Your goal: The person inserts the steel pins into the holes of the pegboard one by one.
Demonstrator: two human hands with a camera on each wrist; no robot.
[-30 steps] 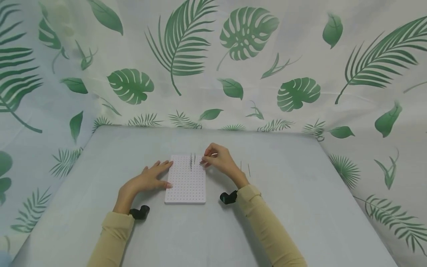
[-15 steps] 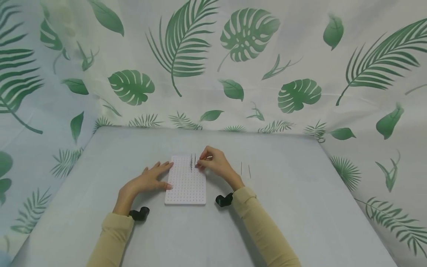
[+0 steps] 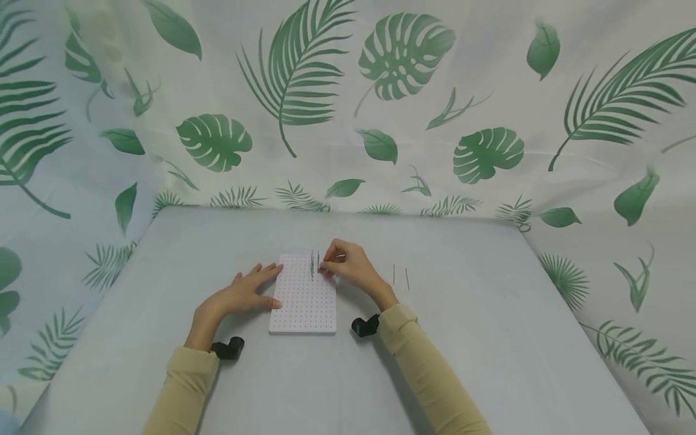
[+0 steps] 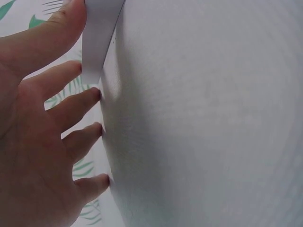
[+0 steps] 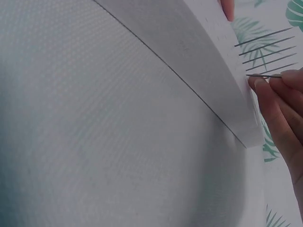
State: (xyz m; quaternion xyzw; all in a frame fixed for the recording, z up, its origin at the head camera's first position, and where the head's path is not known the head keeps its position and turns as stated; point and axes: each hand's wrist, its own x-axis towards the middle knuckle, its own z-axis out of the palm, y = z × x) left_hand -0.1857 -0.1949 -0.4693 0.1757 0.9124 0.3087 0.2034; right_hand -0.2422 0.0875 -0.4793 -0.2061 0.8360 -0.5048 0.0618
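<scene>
- Right hand (image 3: 350,264): a thin pin (image 5: 271,76) is pinched at the white pegboard's (image 3: 302,311) far right, one end hidden by the grip.
- Left hand (image 3: 246,292), fingers spread, is rested on the board's left edge.
- Standing pins (image 3: 312,267) are indistinctly bunched in the head view.

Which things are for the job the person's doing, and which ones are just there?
For the job:
white board with holes, touched by the left hand
thin dark stick pinched by the right hand
sticks standing in the board
two loose sticks off to the right, probably

Just there:
leafy backdrop
table underneath
black wrist gadgets, seemingly
</scene>
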